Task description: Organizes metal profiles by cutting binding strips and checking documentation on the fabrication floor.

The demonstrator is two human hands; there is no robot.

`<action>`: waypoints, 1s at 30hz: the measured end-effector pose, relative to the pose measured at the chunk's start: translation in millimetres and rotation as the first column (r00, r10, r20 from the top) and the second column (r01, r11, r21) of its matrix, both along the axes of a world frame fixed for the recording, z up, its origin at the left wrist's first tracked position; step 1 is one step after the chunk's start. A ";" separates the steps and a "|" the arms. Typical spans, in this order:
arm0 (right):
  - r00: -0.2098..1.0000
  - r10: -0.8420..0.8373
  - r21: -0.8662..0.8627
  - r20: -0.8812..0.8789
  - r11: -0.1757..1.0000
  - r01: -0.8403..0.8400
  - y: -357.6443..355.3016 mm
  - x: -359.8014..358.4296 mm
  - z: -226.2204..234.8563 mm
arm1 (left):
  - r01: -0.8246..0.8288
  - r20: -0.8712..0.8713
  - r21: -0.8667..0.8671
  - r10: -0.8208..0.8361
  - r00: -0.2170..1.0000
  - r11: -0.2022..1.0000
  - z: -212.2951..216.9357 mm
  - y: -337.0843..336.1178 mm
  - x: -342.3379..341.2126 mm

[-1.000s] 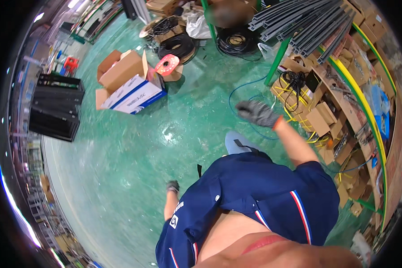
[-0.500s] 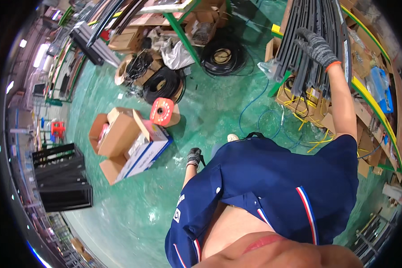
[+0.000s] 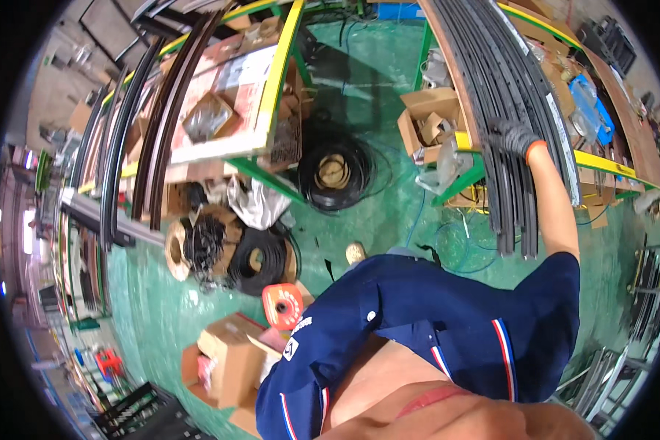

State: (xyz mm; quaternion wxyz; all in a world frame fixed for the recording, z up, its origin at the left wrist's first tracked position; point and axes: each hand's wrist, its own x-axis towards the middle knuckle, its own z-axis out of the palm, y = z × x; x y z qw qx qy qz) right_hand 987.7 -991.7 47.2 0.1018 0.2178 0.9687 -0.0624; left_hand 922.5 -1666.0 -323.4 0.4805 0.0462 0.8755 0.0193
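Resting across the long dark bars [image 3: 484, 81], the right hand [image 3: 517, 139] wears a grey glove with an orange cuff. Its fingers point left over the bars and look slightly bent, but I cannot tell whether they grip a bar or only lie on top. The left hand is out of sight, so I cannot tell its state either.

The bars lie side by side in a bundle on a bench [image 3: 605, 163] with yellow edges, their near ends sticking out past it above the green floor [image 3: 389, 191]. Just right of the bars, on the same bench, is a blue bag [image 3: 594, 103]. Left of the bars, below bench height, stands an open carton [image 3: 429, 98], and nearer than it a clear bag [image 3: 447, 170] hangs beside a green leg [image 3: 458, 183].

Farther left of the bars, a black coil [image 3: 353, 176] lies on the floor. Well left of them is a second bench [image 3: 220, 152] carrying brown strips [image 3: 170, 110] and a small box [image 3: 226, 132]. Left of the bars and nearer the person are a white sack [image 3: 260, 205], a red spool [image 3: 295, 299] and a larger box [image 3: 231, 359].
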 end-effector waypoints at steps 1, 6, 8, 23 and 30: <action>1.000 -0.022 -0.019 0.002 1.000 0.022 0.1 -3.1 0.3 | 0.049 -0.013 -0.008 -0.049 0.999 0.999 5.6 16.2 -44.8; 0.988 -0.140 -0.055 0.065 0.988 0.144 -3.1 -30.2 7.9 | 0.417 -0.346 0.201 -0.335 0.877 0.886 22.4 169.7 -224.6; 0.977 -0.171 -0.082 0.128 0.980 0.182 5.9 -45.2 17.5 | 0.451 -0.373 0.288 -0.334 0.865 0.845 46.4 258.2 -270.9; 0.971 -0.239 -0.115 -0.014 0.965 0.236 142.3 -211.5 42.7 | 0.780 -0.327 0.338 -0.711 0.622 0.526 59.0 595.9 -491.1; 0.972 -0.163 -0.042 -0.170 0.986 0.159 220.0 -260.7 7.7 | 0.687 -0.369 0.439 -0.581 0.726 0.579 83.7 695.4 -600.7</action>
